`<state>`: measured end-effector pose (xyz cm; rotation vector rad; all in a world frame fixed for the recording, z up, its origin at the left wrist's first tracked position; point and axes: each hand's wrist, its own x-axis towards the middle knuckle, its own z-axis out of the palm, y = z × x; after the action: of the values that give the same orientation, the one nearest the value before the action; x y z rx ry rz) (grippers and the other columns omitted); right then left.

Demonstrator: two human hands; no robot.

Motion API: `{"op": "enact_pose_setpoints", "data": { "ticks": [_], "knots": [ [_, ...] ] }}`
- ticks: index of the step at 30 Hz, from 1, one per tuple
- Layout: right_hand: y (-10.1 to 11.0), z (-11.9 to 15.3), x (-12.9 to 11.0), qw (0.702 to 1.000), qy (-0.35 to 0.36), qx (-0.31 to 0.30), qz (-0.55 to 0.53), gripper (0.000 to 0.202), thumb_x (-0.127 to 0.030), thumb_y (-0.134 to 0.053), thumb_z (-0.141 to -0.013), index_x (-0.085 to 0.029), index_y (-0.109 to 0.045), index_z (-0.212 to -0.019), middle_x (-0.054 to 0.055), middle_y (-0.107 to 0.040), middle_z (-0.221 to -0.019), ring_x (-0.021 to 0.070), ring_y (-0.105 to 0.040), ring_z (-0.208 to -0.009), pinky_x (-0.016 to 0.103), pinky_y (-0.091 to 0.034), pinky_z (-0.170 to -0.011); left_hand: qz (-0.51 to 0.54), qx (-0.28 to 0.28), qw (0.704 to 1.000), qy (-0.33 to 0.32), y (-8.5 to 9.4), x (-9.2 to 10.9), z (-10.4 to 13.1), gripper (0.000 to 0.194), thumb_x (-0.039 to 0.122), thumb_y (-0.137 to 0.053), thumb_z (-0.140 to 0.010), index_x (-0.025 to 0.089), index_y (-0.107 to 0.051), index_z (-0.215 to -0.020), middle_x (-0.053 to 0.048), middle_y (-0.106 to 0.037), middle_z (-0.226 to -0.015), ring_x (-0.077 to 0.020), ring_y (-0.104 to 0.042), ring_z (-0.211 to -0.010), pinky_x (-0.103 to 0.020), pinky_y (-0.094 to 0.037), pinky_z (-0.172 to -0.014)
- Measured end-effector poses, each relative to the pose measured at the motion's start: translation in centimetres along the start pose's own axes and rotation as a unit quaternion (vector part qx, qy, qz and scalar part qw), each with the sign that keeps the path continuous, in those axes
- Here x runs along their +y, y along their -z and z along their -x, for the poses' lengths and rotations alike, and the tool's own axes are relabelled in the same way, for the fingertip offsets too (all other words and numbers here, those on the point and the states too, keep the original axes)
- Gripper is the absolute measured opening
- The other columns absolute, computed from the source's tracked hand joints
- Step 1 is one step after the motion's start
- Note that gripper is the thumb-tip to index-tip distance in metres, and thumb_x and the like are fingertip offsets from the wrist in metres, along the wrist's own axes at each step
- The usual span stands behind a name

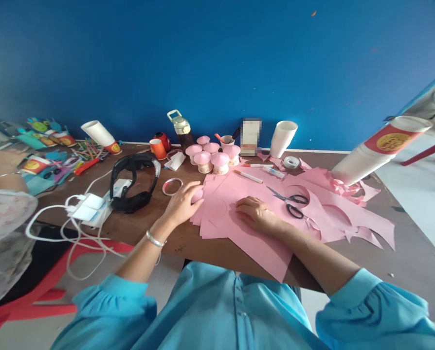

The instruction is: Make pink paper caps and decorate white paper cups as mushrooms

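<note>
My left hand [181,204], with a silver bracelet at the wrist, curls its thumb and fingers around a small rounded pink paper piece [197,194] at the left edge of the pink paper sheets [217,223]. The fingers partly cover that piece. My right hand [256,213] rests palm down on the sheets, fingers loosely bent and holding nothing visible. A curved line is drawn on the paper between both hands. Black-handled scissors [292,201] lie spread on the paper to the right. Behind my hands stand several small cups with pink cone tops [203,158].
A marker [248,176], glue tube [274,172] and tape roll [291,162] lie behind the sheets. Stacked paper cups [378,148] lean at right. On the left are another tape ring [172,186], a black headset [133,184], a white charger [88,206] with cables, and another person's arm [8,172].
</note>
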<state>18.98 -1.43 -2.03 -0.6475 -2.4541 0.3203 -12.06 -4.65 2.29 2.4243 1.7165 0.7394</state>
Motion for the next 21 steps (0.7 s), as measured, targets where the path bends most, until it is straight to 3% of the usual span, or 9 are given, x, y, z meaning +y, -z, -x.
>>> {"op": "enact_pose_setpoints", "data": {
  "ticks": [2, 4, 8, 12, 16, 18, 21],
  "knots": [
    [0.0, -0.1, -0.2, 1.0, 0.01, 0.004, 0.011, 0.02, -0.024, -0.053, -0.102, -0.019, -0.073, -0.103, 0.013, -0.075, -0.109, 0.0243, -0.069, -0.098, 0.04, -0.058, -0.087, 0.008, -0.004, 0.998, -0.065, -0.6, 2.1, 0.0, 0.039, 0.026, -0.061, -0.096, 0.024, -0.062, -0.135, -0.011, -0.064, -0.143, -0.0298, -0.059, -0.136, -0.051, -0.044, -0.121],
    [-0.1, -0.2, -0.4, 0.999, 0.026, -0.001, 0.024, 0.018, -0.024, -0.055, -0.101, -0.017, -0.072, -0.103, 0.014, -0.074, -0.109, 0.024, -0.068, -0.098, 0.04, -0.057, -0.088, 0.025, -0.04, 0.992, -0.118, -1.7, 3.9, -0.4, 0.038, 0.023, -0.059, -0.098, 0.023, -0.063, -0.135, -0.012, -0.063, -0.146, -0.0286, -0.059, -0.137, -0.049, -0.049, -0.119],
    [-0.5, -0.5, -0.3, 0.996, 0.059, -0.03, 0.066, 0.015, -0.019, -0.055, -0.099, -0.017, -0.07, -0.1, 0.013, -0.073, -0.105, 0.0232, -0.066, -0.099, 0.039, -0.054, -0.09, 0.065, -0.094, 0.981, -0.155, -4.2, 5.8, -2.7, 0.037, 0.023, -0.049, -0.103, 0.02, -0.062, -0.137, -0.013, -0.06, -0.15, -0.0272, -0.059, -0.139, -0.046, -0.053, -0.116],
    [-0.5, -0.5, 0.1, 0.993, 0.066, -0.025, 0.094, 0.016, -0.022, -0.055, -0.1, -0.016, -0.07, -0.101, 0.013, -0.073, -0.107, 0.0224, -0.065, -0.1, 0.037, -0.054, -0.09, 0.105, -0.137, 0.967, -0.189, -6.1, 5.1, -5.3, 0.044, 0.018, -0.042, -0.103, 0.021, -0.058, -0.144, -0.011, -0.057, -0.155, -0.0243, -0.054, -0.144, -0.046, -0.05, -0.12],
    [0.7, -0.3, 0.5, 0.986, 0.086, -0.057, 0.131, 0.023, -0.027, -0.049, -0.105, -0.017, -0.07, -0.105, 0.011, -0.073, -0.11, 0.0196, -0.065, -0.098, 0.033, -0.053, -0.083, 0.088, -0.143, 0.966, -0.199, -7.1, 3.7, -5.7, 0.049, 0.034, -0.05, -0.104, 0.021, -0.05, -0.152, -0.012, -0.053, -0.159, -0.0269, -0.05, -0.148, -0.05, -0.046, -0.123],
    [2.0, -0.4, 0.9, 0.983, 0.053, -0.071, 0.16, 0.026, -0.028, -0.047, -0.107, -0.02, -0.071, -0.101, 0.009, -0.073, -0.107, 0.0175, -0.064, -0.096, 0.03, -0.051, -0.08, 0.06, -0.153, 0.964, -0.207, -7.6, 3.2, -5.1, 0.055, 0.043, -0.054, -0.103, 0.02, -0.049, -0.153, -0.014, -0.052, -0.159, -0.0308, -0.046, -0.151, -0.055, -0.042, -0.125],
    [4.7, -1.1, 2.2, 0.974, -0.053, -0.048, 0.216, 0.031, -0.025, -0.042, -0.108, -0.02, -0.071, -0.097, 0.008, -0.072, -0.101, 0.0169, -0.063, -0.088, 0.028, -0.049, -0.074, 0.021, -0.137, 0.967, -0.212, -8.4, 3.2, -4.1, 0.057, 0.038, -0.05, -0.104, 0.018, -0.042, -0.157, -0.015, -0.046, -0.163, -0.0316, -0.041, -0.154, -0.058, -0.036, -0.127]
  ]
}}
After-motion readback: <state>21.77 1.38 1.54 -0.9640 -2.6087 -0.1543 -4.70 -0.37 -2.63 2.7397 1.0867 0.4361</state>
